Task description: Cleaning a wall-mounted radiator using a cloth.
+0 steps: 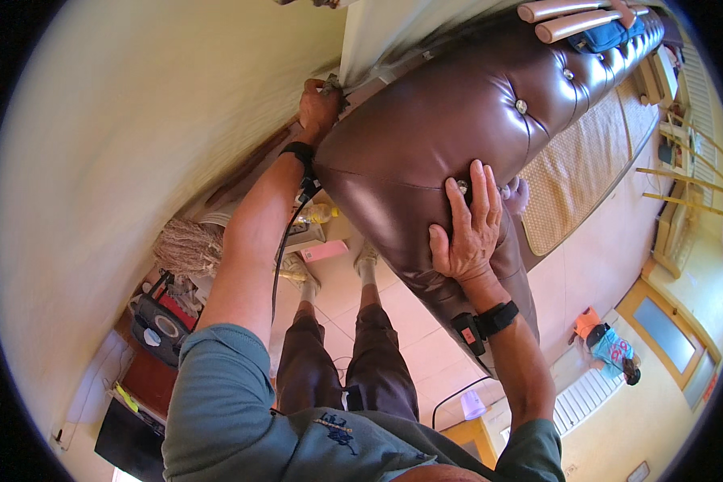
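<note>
At the gap between the wall and the sofa's back, my left hand (319, 108) grips a crumpled grey rag (332, 85). The rag is small and partly covered by the fingers. My right hand (470, 232) lies flat on the brown leather sofa (397, 144), its fingers a little apart and holding nothing. Close to those fingertips is a shiny tufting button (462, 187); another button (521, 106) sits farther along the backrest. Black straps with small devices circle both wrists, and a cable runs from the left one.
Wooden poles (572, 23) and a blue bag (605, 37) lie on the backrest. A mop head (187, 247), a yellowish bottle (317, 214) and a pink box (324, 250) are near my feet. A woven mat (578, 169) covers the seat. Another person (608, 349) is across the room.
</note>
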Motion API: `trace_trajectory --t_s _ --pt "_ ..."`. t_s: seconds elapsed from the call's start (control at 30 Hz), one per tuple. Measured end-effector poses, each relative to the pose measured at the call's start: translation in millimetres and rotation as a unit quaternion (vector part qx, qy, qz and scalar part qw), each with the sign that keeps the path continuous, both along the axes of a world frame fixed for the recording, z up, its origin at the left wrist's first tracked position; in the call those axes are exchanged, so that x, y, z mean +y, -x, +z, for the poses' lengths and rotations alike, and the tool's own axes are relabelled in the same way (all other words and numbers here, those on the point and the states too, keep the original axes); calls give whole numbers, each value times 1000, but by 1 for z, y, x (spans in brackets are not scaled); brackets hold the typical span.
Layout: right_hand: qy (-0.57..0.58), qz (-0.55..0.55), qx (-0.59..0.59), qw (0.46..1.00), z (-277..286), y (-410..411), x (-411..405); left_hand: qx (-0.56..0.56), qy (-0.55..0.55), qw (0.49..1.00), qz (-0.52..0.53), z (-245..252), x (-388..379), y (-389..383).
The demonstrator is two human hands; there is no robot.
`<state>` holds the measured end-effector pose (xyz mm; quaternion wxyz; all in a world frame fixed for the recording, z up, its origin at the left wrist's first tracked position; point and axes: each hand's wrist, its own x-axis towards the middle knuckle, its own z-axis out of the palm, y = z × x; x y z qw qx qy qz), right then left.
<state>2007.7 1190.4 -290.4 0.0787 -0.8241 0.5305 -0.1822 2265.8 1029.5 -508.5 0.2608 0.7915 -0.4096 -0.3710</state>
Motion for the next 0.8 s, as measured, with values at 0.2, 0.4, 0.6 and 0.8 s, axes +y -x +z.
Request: trace_trajectory --t_s 0.2,0.4,0.6,0.8 --pt "2 5 0 1000 1 -4 6 -88 35 995 -25 -80 -7 -20" --pt "-4 0 -9 1000 10 -2 3 -154 -61 948 -271 -31 11 -64" --pt "10 -5 -39 999 17 1 3 294 151 943 -30 205 74 -78" --pt "2 -5 -48 999 21 3 8 122 238 958 -105 400 59 -65"
